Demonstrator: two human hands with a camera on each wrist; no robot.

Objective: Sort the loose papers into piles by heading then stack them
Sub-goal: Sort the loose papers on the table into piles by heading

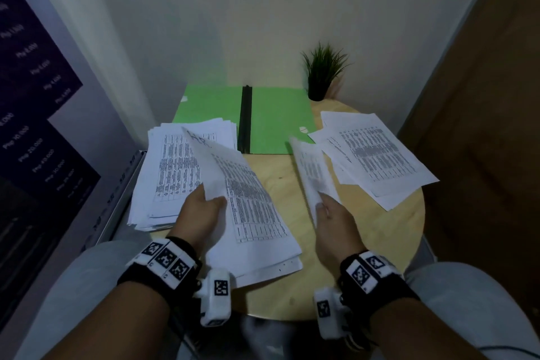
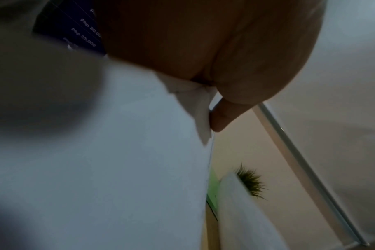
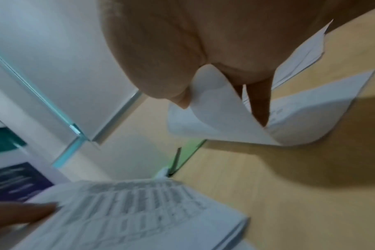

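Note:
My left hand (image 1: pixel 204 207) grips a sheaf of printed papers (image 1: pixel 251 213) tilted over the round wooden table (image 1: pixel 365 257); the left wrist view shows its thumb (image 2: pixel 220 115) pinching the sheets' corner (image 2: pixel 195 104). My right hand (image 1: pixel 327 207) pinches a single curled sheet (image 1: pixel 314 175) held up near the table's middle, seen between thumb and fingers (image 3: pixel 259 104) as a bent sheet (image 3: pixel 214 108). A pile of printed papers (image 1: pixel 172 172) lies at the left edge. A looser pile (image 1: pixel 377 155) lies at the right.
An open green folder (image 1: pixel 274 123) with a black spine lies at the back of the table. A small potted plant (image 1: pixel 321 73) stands at the back right by the wall. A dark poster board (image 1: pixel 35 96) leans at the left. My knees sit under the table's near edge.

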